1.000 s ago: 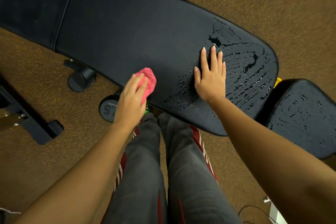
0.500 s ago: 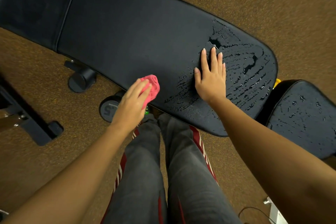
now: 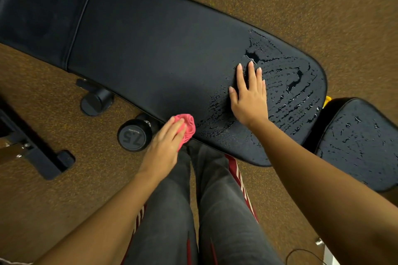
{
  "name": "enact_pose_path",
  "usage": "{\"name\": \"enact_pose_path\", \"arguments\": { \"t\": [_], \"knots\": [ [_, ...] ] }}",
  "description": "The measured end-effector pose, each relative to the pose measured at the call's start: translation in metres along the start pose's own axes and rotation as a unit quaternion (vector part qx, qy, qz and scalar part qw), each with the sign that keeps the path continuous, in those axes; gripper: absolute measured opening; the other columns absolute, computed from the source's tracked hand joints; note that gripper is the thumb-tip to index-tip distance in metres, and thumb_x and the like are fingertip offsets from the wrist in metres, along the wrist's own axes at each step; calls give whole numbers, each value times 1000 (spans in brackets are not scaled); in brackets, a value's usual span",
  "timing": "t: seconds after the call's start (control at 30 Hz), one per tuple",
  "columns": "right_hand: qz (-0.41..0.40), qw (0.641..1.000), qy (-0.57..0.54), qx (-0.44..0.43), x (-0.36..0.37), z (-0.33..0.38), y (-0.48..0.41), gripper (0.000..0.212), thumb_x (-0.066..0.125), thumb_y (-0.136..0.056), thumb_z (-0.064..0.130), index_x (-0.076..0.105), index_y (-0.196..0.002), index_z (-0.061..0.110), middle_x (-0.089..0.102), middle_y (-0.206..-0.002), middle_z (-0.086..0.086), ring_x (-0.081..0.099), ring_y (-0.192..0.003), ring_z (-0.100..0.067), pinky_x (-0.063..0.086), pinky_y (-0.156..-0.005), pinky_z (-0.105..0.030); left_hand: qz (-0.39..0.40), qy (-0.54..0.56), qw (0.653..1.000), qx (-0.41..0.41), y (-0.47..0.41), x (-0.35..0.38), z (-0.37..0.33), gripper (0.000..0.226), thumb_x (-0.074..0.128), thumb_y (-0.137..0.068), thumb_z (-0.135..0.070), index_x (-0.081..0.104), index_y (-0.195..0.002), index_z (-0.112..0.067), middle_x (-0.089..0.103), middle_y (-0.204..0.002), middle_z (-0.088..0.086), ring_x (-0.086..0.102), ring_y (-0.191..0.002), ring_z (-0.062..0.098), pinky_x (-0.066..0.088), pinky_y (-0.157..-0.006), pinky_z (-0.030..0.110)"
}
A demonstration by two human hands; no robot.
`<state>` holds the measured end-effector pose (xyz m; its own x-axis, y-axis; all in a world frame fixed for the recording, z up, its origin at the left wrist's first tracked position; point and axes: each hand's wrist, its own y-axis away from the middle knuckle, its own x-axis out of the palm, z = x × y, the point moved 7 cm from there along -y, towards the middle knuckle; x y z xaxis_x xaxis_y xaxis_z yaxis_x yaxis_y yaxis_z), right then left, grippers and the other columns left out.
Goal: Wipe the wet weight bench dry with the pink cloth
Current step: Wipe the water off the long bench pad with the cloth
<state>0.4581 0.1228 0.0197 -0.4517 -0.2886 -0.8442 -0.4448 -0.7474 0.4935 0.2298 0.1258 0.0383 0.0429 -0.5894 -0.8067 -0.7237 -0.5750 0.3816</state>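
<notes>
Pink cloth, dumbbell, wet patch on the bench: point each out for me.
pink cloth (image 3: pixel 189 123): head view, bunched folds at its upper end.
dumbbell (image 3: pixel 134 135): head view, round end face marked 7.5.
wet patch (image 3: pixel 288 92): head view, beaded water streaks near its middle.

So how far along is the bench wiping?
Roughly midway, at a guess. Most of the long pad looks dry. The left hand holds the pink cloth at the near edge, beside the water streaks. Left to do: those streaks around the flat right hand, and droplets on the seat pad.
</notes>
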Motion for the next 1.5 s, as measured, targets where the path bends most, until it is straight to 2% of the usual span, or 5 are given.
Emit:
{"name": "enact_pose_path", "arguments": {
  "t": [0.57,0.8,0.93,1.2,1.5],
  "knots": [
    [-13,950,-312,-5,-15,36,33,62,37,-100,37,3,-150,25,-10,-158,-2,-15,-144,-20,-8,-113,-34,-187,288,904,-256,-44,-79,22,46,61,-89,-21,50,-132,-11,49,-129,0,45,-117,9,32,-99,20],
    [98,592,-795,90,-22,62,45,63,22,-97,54,40,-141,14,47,-141,-10,46,-130,-18,34,-111,-36,-52,489,856,-156,-95,-70,-75,51,44,-91,-37,45,-135,-12,44,-137,-4,40,-126,4,30,-104,12],
    [88,534,-835,98,-33,24,37,43,44,-98,27,46,-134,5,56,-120,-14,56,-110,-22,47,-96,-33,65,466,877,-96,-114,-69,-99,52,38,-98,-38,31,-146,-18,32,-151,-4,29,-136,3,22,-109,17],
    [-99,850,-480,193,-86,-69,-18,50,61,-87,35,51,-133,21,59,-127,1,58,-112,-14,45,-102,-39,94,8,993,-69,-158,-79,-53,76,54,-93,-35,7,-151,-16,-2,-158,8,4,-145,29,13,-115,42],
    [-91,971,-219,30,-76,-7,-84,48,52,-93,23,41,-140,16,38,-145,-5,35,-125,-28,20,-104,-27,190,-226,955,-36,-206,-63,-42,127,81,-69,-32,-18,-148,-17,-28,-153,12,-11,-142,39,6,-115,53]
  ]
}}
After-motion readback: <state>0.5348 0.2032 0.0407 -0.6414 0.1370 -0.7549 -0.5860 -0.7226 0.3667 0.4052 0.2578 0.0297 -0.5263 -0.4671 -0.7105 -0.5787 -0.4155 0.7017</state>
